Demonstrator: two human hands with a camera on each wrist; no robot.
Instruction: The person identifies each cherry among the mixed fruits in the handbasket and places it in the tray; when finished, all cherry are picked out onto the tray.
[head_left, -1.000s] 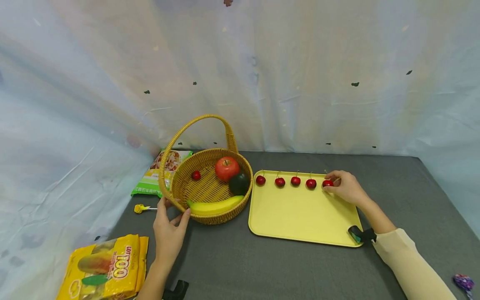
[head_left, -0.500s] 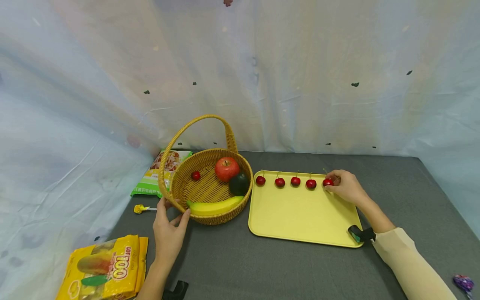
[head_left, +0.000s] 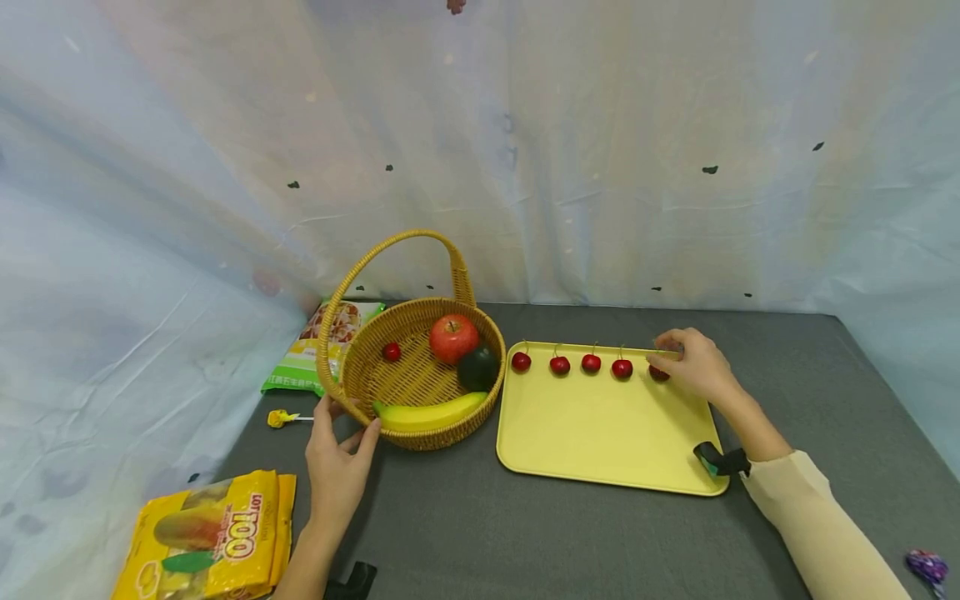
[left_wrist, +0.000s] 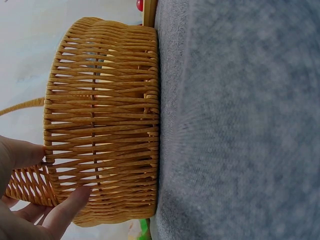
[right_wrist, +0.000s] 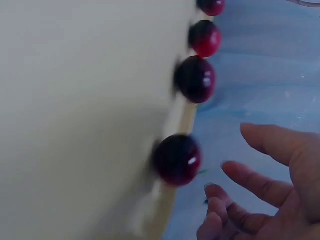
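My left hand (head_left: 337, 471) grips the rim of a yellow wicker basket (head_left: 450, 436) at the foot of its handle, thumb and fingers on either side of the weave. Inside lie a banana (head_left: 435, 412), a red apple (head_left: 453, 337), a dark green avocado-like fruit (head_left: 477, 368) and one cherry (head_left: 392, 351). Several cherries stand in a row along the far edge of a yellow tray (head_left: 592, 433), stems up. Just above the rightmost cherry (head_left: 658, 374) is my right hand (head_left: 701, 367); in the right wrist view its fingers are spread apart from that cherry (right_wrist: 177, 160), holding nothing.
A green snack bag (head_left: 300, 367) lies behind the basket's left side, with a yellow lollipop (head_left: 278, 417) before it. At front left is a yellow candy bag (head_left: 210, 533); a purple-wrapped lollipop (head_left: 927, 565) lies at far right. A pale curtain (head_left: 570, 167) hangs behind the grey tabletop.
My right hand has let go of the rightmost cherry and risen slightly away from it; the cherry stays on the tray at the row's end. The left hand and basket have not moved.
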